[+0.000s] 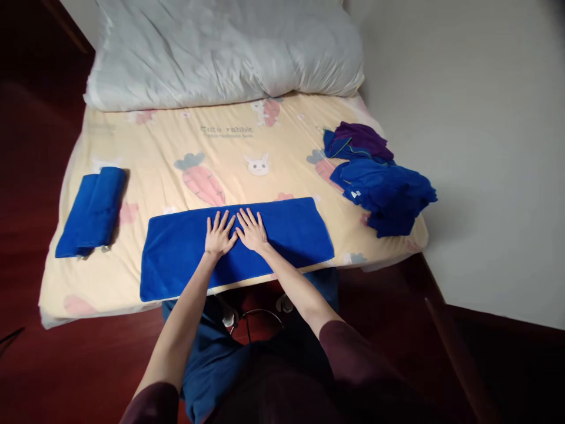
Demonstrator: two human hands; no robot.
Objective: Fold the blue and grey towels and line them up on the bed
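Observation:
A blue towel [176, 253] lies flat as a long strip along the bed's near edge. My left hand [219, 235] rests palm down on its middle, fingers spread. Beside it, my right hand [252, 231] also presses flat on the cloth with its fingers apart, and the two thumbs nearly meet. At the left of the bed sit blue folded towels [99, 206], one partly over another. To the right is a crumpled heap of blue cloths [388, 188], with a purple cloth [364, 138] at its far end.
The bed [247, 147] has a yellow sheet printed with carrots and rabbits. A thick whitish quilt [229, 53] is bunched across its far end. A pale wall [477, 147] stands close along the right side. Dark red floor [88, 365] shows around the bed.

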